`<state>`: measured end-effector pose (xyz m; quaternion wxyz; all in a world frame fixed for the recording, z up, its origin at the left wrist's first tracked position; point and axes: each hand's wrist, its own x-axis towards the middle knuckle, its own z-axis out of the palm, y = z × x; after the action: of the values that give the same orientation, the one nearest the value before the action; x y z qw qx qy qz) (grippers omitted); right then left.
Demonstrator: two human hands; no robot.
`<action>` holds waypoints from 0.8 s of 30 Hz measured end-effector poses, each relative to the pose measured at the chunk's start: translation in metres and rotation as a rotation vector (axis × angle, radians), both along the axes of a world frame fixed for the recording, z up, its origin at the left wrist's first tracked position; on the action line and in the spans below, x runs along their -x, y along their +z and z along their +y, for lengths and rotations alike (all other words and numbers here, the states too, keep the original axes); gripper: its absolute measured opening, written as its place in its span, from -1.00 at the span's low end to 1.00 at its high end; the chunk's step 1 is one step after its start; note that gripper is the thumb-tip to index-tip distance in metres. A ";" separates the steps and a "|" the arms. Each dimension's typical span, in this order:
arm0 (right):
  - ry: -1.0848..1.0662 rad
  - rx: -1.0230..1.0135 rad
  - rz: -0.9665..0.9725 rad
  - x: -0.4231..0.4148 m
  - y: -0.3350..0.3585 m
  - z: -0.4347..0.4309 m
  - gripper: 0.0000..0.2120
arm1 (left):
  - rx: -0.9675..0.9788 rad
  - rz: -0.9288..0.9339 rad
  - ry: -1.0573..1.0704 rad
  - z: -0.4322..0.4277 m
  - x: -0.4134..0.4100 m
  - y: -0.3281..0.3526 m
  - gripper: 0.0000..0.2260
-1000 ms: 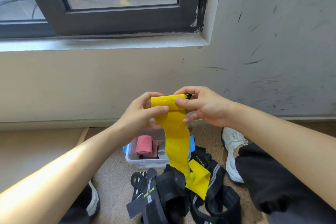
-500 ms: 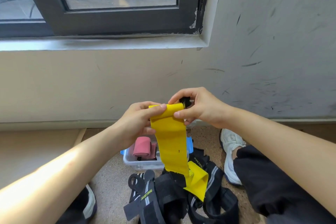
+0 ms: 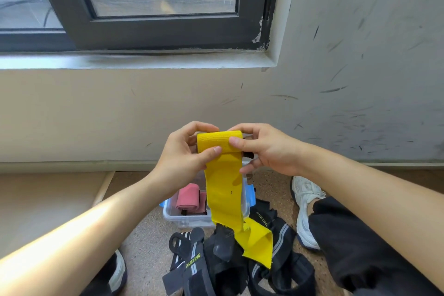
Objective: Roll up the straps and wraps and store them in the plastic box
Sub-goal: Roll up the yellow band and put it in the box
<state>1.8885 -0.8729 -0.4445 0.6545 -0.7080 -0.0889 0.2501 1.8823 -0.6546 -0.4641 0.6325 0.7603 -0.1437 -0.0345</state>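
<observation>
Since half a second before, the rolled top of the yellow wrap (image 3: 224,190) had grown a little fatter. The left thumb had slid from the crest of the roll down onto its front face.

At the far left, part of a dark shoe (image 3: 119,271) with a pale edge sat on the speckled floor (image 3: 144,247). The left hand (image 3: 182,158) was curled around the left end of the roll, with its thumb pressed on the yellow front and its fingers wrapped over the top and behind.

The wrap was held in the air in front of the wall, above the plastic box (image 3: 182,220). Its loose length hung straight down across the right part of the box, and its tail lay bent on the pile of black straps (image 3: 216,262).

The clear box stood on the floor, with a blue latch showing at each end. Inside it, a pink rolled wrap (image 3: 188,197) lay toward the left side. The black straps, some with grey stripes and green lettering, were heaped just in front of the box.

The right hand (image 3: 266,149) pinched the right end of the roll, thumb on the front and fingers curled behind. A small black piece (image 3: 247,154) stuck out there. Further right, a white shoe (image 3: 304,209) rested on the floor beside a black trouser leg (image 3: 360,247).
</observation>
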 end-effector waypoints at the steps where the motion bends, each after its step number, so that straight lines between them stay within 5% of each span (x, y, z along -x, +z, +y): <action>1: -0.006 -0.002 -0.025 0.000 -0.001 0.000 -0.67 | -0.015 0.002 0.005 0.000 0.000 0.001 -0.71; 9: -0.057 0.006 -0.197 0.000 0.000 -0.002 -0.70 | -0.008 0.358 -0.170 0.004 0.003 0.008 -0.58; 17: -0.094 -0.019 -0.285 -0.001 -0.001 -0.001 -0.68 | 0.000 0.398 -0.084 0.001 0.002 0.013 -0.45; 24: -0.057 0.092 -0.346 -0.001 0.000 0.000 -0.60 | 0.026 0.326 -0.064 0.003 0.001 0.016 -0.59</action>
<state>1.8895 -0.8729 -0.4441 0.6033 -0.7718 -0.1684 0.1097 1.8813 -0.6517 -0.4478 0.6557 0.7315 -0.0640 -0.1757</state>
